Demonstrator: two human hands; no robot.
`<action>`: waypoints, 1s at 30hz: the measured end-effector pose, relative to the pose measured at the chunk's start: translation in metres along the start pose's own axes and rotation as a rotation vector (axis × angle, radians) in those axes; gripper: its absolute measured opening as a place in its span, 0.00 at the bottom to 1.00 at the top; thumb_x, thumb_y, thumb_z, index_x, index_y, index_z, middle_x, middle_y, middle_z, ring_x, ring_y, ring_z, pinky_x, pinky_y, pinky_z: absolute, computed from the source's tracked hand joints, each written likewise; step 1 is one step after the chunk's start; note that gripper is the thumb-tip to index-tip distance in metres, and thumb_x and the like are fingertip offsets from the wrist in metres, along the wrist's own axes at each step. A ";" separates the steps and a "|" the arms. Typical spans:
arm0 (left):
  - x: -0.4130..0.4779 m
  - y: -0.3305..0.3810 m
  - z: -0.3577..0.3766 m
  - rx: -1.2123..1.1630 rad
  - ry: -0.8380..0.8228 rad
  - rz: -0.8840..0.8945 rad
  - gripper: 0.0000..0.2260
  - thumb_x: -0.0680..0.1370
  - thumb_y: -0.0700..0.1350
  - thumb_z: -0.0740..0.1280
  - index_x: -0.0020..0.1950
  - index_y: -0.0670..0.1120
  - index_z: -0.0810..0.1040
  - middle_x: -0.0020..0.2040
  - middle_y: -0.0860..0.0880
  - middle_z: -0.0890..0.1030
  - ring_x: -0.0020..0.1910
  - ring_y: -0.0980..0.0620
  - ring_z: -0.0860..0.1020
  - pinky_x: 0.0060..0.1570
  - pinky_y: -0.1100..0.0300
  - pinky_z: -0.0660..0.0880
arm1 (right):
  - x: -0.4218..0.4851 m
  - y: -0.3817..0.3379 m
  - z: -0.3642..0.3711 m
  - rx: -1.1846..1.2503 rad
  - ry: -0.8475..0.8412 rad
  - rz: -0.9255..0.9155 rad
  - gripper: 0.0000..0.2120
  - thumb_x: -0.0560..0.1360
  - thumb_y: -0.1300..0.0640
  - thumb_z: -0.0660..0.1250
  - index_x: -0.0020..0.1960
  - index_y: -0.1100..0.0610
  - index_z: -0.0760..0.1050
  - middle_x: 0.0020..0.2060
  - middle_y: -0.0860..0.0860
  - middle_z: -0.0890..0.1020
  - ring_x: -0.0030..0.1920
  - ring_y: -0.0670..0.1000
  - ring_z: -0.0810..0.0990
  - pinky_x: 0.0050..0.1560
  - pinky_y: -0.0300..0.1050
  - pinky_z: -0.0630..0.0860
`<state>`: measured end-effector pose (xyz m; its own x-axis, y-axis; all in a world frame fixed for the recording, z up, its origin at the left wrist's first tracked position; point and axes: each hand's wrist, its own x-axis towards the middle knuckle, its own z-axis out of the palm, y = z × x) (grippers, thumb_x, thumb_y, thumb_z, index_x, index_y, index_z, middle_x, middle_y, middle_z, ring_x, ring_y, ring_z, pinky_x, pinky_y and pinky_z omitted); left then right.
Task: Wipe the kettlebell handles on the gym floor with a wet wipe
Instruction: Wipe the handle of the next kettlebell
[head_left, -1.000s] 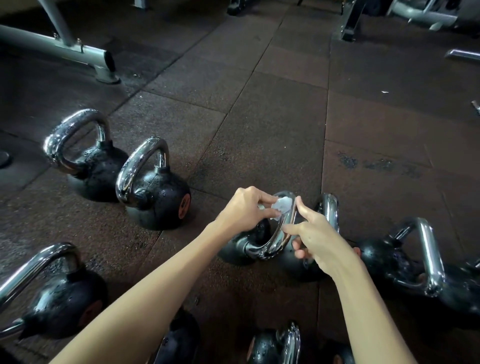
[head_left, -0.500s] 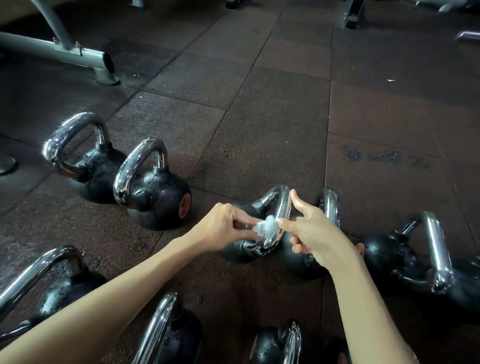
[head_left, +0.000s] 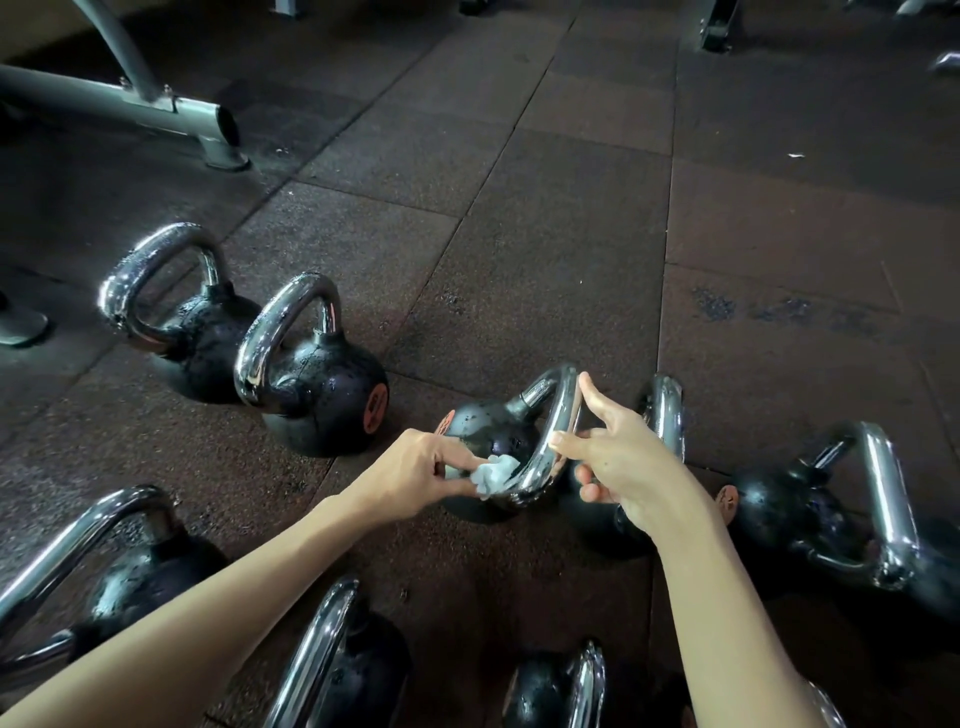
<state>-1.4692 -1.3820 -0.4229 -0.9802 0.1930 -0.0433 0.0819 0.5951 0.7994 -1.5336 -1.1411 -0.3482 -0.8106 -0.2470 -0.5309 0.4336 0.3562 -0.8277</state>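
Left hand (head_left: 415, 467) grip pinches the wipe (head_left: 493, 475) between thumb and fingertips, pressed on the lower curve of the handle (head_left: 558, 415); right hand (head_left: 618, 457) grip loose, thumb and forefinger bracing the same handle, other fingers curled, nothing held. Floor (head_left: 545, 234): dark rubber tiles, bench frame (head_left: 119, 101) far left. Kettlebells all over the floor; the worked kettlebell (head_left: 488, 431) is centre, just beside a second one (head_left: 665, 410) by the right hand, two more (head_left: 317, 384) to the left, others near the bottom edge. Bell is probably heavy cast iron and won't shift; chrome handle looks wet, likely slippery, so steady it at the top bend. Wipe is soft, light, bunches easily; keep pinching and wrap it round the bar.
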 end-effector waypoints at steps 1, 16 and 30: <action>-0.001 -0.001 0.000 0.029 -0.001 0.022 0.10 0.74 0.48 0.79 0.55 0.54 0.89 0.46 0.62 0.86 0.45 0.64 0.83 0.45 0.66 0.75 | -0.001 0.001 0.001 -0.005 0.001 0.002 0.42 0.78 0.62 0.72 0.80 0.34 0.55 0.42 0.55 0.76 0.30 0.46 0.71 0.28 0.41 0.73; -0.026 0.002 -0.050 0.204 0.043 -0.004 0.13 0.75 0.52 0.77 0.60 0.59 0.87 0.53 0.62 0.86 0.49 0.65 0.83 0.48 0.62 0.80 | 0.006 -0.022 0.039 -0.110 0.034 -0.076 0.43 0.79 0.62 0.70 0.82 0.38 0.50 0.42 0.46 0.78 0.26 0.44 0.69 0.28 0.41 0.71; -0.043 0.008 -0.122 -0.150 0.388 -0.282 0.09 0.73 0.47 0.80 0.50 0.58 0.88 0.41 0.58 0.88 0.30 0.67 0.74 0.36 0.73 0.68 | 0.032 -0.036 0.102 -0.359 0.027 -0.108 0.47 0.73 0.53 0.70 0.81 0.36 0.45 0.41 0.47 0.74 0.37 0.48 0.70 0.34 0.43 0.67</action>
<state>-1.4487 -1.4804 -0.3420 -0.9575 -0.2807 -0.0670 -0.1949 0.4579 0.8674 -1.5346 -1.2532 -0.3539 -0.8561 -0.2783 -0.4354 0.1837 0.6236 -0.7598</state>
